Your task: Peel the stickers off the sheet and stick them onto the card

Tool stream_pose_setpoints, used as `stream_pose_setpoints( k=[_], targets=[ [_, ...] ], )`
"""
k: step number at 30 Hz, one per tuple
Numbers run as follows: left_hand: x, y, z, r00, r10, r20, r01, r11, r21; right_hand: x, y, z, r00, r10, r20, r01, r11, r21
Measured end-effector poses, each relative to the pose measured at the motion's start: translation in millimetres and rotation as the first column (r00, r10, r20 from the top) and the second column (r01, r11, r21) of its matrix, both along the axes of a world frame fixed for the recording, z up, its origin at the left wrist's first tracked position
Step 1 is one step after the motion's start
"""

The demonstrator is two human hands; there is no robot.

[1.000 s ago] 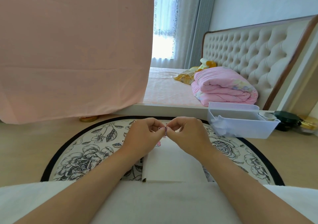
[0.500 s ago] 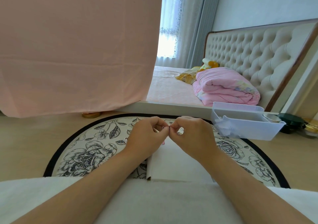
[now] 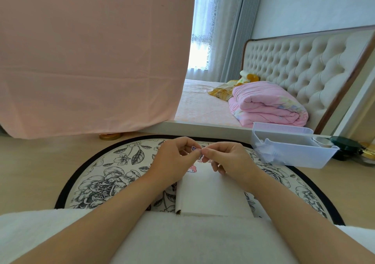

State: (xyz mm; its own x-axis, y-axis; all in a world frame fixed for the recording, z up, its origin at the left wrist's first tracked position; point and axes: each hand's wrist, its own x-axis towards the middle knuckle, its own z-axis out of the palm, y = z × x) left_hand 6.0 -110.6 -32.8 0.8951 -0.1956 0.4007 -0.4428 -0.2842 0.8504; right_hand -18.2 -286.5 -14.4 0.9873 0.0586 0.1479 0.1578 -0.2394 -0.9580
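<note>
On the floral rug (image 3: 113,174), the left hand (image 3: 174,160), at the card's 11 o'clock, curls thumb and forefinger to pinch a small sticker (image 3: 194,148), a purple and white figure held just above the card's far edge. The right hand (image 3: 229,160), at 1 o'clock, pinches the same piece from the other side, fingertips touching the left's. The white card (image 3: 211,194) lies flat, with a pink-and-white sticker (image 3: 190,169) at its 11 o'clock corner. A clear plastic bin (image 3: 294,156) stands at 2 o'clock
</note>
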Motion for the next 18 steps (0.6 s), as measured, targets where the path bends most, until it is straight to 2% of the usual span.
stream_pose_setpoints(
  k=[5,12,18],
  targets=[
    [1.8,-0.7,-2.1,0.998,-0.027,-0.053,0.027,1.000,-0.015,-0.3,3.3,-1.3,0.999,-0.012,0.050,0.015,0.999,-0.052],
    [3.2,2.9,-0.5,0.998,-0.033,-0.061,0.032,0.999,-0.032,0.0,-1.4,1.0,0.999,0.019,-0.034,-0.020,0.999,-0.047],
    [3.1,3.0,-1.1,0.998,-0.049,-0.041,0.049,0.999,-0.002,0.4,-1.9,0.1,0.999,0.013,0.046,-0.008,0.993,-0.121]
  ],
)
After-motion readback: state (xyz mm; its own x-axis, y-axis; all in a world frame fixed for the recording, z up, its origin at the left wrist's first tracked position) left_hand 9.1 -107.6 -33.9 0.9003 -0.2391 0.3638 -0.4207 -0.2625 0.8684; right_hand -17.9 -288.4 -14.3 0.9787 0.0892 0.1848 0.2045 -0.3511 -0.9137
